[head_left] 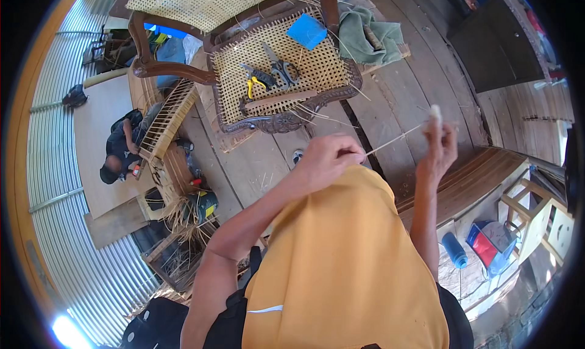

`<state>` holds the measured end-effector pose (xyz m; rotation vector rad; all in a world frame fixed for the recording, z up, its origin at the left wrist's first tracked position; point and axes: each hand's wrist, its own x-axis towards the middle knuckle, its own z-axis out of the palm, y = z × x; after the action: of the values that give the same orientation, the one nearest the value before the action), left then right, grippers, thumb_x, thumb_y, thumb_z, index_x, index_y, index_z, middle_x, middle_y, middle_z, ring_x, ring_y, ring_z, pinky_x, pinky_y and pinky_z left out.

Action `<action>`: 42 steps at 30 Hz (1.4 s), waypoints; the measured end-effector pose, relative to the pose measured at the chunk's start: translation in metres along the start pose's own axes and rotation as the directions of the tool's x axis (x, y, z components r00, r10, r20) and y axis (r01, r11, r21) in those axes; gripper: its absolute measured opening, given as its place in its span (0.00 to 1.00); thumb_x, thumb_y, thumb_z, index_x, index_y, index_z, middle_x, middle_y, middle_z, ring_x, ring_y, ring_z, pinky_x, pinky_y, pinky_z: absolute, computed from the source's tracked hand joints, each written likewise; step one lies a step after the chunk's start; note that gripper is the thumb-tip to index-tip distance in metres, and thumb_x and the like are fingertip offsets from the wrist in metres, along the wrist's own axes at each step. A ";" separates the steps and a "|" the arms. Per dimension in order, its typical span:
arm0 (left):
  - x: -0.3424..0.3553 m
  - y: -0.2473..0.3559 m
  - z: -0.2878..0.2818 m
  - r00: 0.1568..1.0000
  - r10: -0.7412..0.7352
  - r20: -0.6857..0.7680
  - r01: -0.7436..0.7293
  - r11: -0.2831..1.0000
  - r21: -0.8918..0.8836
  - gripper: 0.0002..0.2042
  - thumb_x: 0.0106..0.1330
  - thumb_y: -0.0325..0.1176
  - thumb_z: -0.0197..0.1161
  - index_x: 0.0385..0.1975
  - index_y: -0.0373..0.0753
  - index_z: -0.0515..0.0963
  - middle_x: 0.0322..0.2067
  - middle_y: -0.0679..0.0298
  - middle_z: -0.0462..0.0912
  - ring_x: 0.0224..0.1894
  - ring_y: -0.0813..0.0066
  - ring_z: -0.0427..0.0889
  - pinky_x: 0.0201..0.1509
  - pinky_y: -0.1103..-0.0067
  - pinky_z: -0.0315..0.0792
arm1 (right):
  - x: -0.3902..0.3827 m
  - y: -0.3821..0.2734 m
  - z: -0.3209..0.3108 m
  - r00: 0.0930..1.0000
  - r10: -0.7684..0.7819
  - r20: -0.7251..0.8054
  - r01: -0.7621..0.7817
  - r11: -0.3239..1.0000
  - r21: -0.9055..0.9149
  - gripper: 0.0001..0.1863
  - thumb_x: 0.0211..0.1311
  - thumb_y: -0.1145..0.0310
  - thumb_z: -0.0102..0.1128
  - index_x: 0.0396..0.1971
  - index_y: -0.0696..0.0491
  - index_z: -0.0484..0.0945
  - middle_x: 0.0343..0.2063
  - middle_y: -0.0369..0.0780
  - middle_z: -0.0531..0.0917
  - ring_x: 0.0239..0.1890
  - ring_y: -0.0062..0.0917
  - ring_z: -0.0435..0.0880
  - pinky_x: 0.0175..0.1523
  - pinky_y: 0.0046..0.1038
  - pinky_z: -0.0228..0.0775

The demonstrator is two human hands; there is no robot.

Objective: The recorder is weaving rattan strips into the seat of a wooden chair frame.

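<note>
A thin cane strand runs taut between my two hands above my lap. My left hand pinches its near end close to the yellow cloth over my body. My right hand is raised at the other end, its fingers closed around the strand; one finger has a whitish wrap. Ahead stands a carved wooden chair with a woven cane seat. On the seat lie scissors, yellow-handled pliers, a flat wooden strip and a blue square.
A green cloth lies right of the chair. Another person works at the left beside a slatted wooden frame. Loose cane piles up below them. A wooden bench, blue bottle and stool are at the right.
</note>
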<state>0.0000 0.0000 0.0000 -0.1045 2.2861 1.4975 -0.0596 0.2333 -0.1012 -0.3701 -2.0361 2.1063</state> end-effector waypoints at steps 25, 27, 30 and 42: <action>-0.511 -0.224 -0.362 0.403 0.111 -0.908 0.831 0.371 0.414 0.09 0.55 0.34 0.64 0.27 0.33 0.81 0.23 0.59 0.81 0.25 0.73 0.78 0.30 0.73 0.71 | 0.271 0.007 -0.210 0.865 -0.445 -0.230 0.266 0.797 -0.542 0.19 0.60 0.57 0.64 0.42 0.57 0.82 0.30 0.37 0.84 0.32 0.18 0.82 0.40 0.21 0.76; -0.549 -0.216 -0.371 0.251 -0.041 -0.967 0.910 0.350 0.222 0.08 0.54 0.33 0.63 0.26 0.34 0.81 0.23 0.55 0.82 0.24 0.63 0.79 0.31 0.69 0.72 | 0.302 0.015 -0.230 0.842 -0.509 -0.177 0.217 0.621 -0.753 0.22 0.60 0.49 0.62 0.43 0.52 0.82 0.31 0.35 0.85 0.33 0.19 0.83 0.40 0.23 0.76; -0.596 -0.199 -0.375 0.109 -0.044 -0.993 0.960 0.264 0.094 0.06 0.54 0.32 0.62 0.24 0.35 0.79 0.21 0.57 0.80 0.22 0.66 0.79 0.28 0.71 0.72 | 0.347 0.017 -0.265 0.861 -0.488 -0.142 0.058 0.372 -0.926 0.27 0.56 0.39 0.58 0.44 0.45 0.83 0.35 0.35 0.86 0.37 0.24 0.84 0.42 0.29 0.76; -0.545 -0.294 -0.254 -0.116 -0.790 -0.602 0.342 0.538 -0.771 0.05 0.56 0.26 0.60 0.20 0.38 0.75 0.14 0.65 0.75 0.16 0.78 0.75 0.16 0.84 0.68 | 0.176 0.090 0.032 0.853 0.155 0.499 0.203 0.781 -0.591 0.14 0.64 0.65 0.57 0.47 0.55 0.77 0.34 0.37 0.83 0.37 0.20 0.79 0.41 0.22 0.70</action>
<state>0.5065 -0.4360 0.0354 -2.5671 1.8136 1.3156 -0.2337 0.2532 -0.1985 0.1983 -3.0344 1.5385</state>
